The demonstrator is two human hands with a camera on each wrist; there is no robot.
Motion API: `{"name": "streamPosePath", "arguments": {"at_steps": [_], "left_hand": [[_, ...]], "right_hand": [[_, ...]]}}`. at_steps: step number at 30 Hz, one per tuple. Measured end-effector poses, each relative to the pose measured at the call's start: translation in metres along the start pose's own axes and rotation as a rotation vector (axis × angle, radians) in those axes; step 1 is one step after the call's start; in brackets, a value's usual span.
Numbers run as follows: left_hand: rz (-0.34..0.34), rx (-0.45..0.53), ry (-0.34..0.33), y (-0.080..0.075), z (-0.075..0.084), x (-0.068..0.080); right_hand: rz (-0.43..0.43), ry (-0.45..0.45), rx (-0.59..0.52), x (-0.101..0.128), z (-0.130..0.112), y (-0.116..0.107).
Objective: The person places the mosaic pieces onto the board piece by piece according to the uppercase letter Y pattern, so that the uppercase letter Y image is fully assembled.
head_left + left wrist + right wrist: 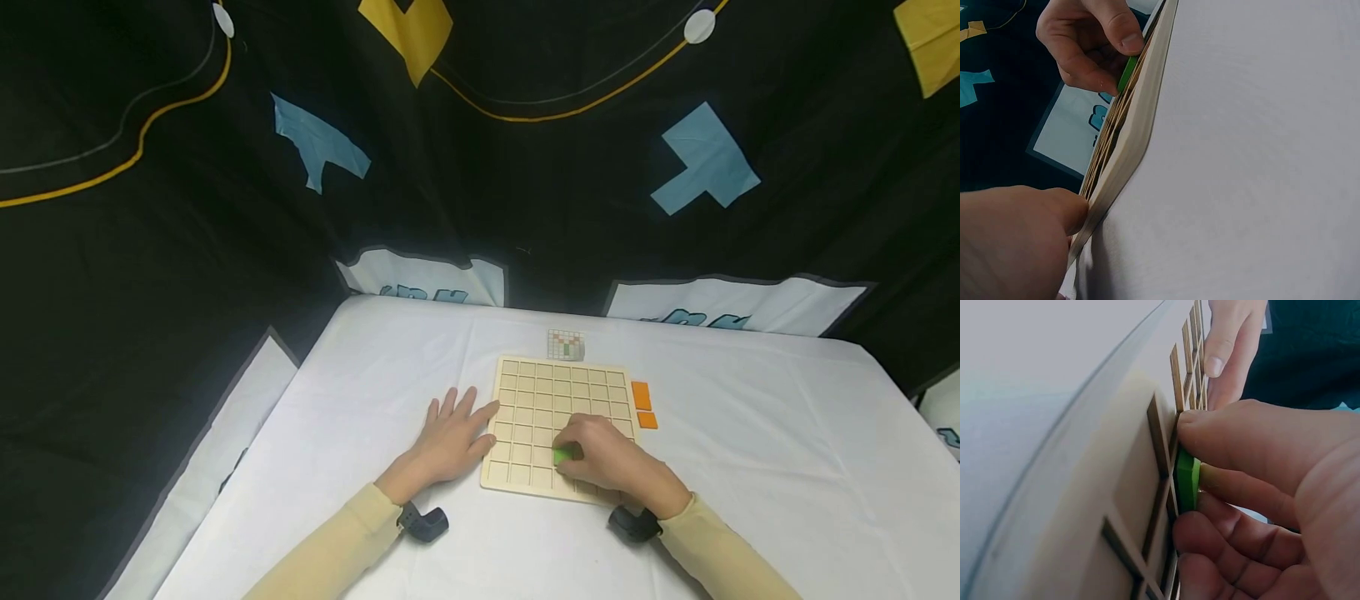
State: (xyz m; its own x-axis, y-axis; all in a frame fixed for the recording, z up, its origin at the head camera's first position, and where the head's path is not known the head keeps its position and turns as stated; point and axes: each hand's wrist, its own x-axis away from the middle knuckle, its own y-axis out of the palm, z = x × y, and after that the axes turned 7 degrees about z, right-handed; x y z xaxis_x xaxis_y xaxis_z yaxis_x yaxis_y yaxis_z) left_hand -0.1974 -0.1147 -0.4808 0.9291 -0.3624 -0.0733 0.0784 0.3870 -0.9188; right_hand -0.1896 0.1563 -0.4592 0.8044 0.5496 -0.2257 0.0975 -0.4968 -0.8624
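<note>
A light wooden grid board [525, 387] lies on the white table. My right hand [603, 454] is over its lower right part and pinches a green tile [561, 456] between thumb and fingers. In the right wrist view the green tile [1187, 478] sits right at the grid's raised ridges, the thumb at one end and the fingers at the other. My left hand [450, 442] rests at the board's left side with fingers spread, fingertips and thumb touching the edge. The left wrist view shows its thumb [1066, 209] against the board's rim.
Two orange tiles [641, 395] lie just right of the board. Beyond its far edge is a small card [566, 345] printed with a coloured grid pattern. A black curtain [487, 183] hangs behind the white-covered table [750, 433].
</note>
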Motion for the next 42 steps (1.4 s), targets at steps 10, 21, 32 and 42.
{"name": "streamPosePath", "arguments": {"at_steps": [10, 21, 32, 42], "left_hand": [[0.011, -0.009, 0.004, 0.0016, -0.001, -0.0003], [0.003, -0.004, -0.008, 0.0019, -0.0006, 0.0001], [0.004, 0.0, -0.002, 0.0019, -0.001, -0.0007], [0.008, -0.003, -0.002, 0.0021, -0.0006, -0.0004]], "right_hand": [[0.002, 0.001, -0.008, 0.0006, 0.001, -0.0002], [0.003, -0.003, 0.002, 0.001, 0.0002, 0.0006], [0.002, -0.017, -0.003, 0.0015, 0.0034, 0.0004], [0.01, -0.011, 0.007, 0.0034, 0.0033, -0.0019]]}}
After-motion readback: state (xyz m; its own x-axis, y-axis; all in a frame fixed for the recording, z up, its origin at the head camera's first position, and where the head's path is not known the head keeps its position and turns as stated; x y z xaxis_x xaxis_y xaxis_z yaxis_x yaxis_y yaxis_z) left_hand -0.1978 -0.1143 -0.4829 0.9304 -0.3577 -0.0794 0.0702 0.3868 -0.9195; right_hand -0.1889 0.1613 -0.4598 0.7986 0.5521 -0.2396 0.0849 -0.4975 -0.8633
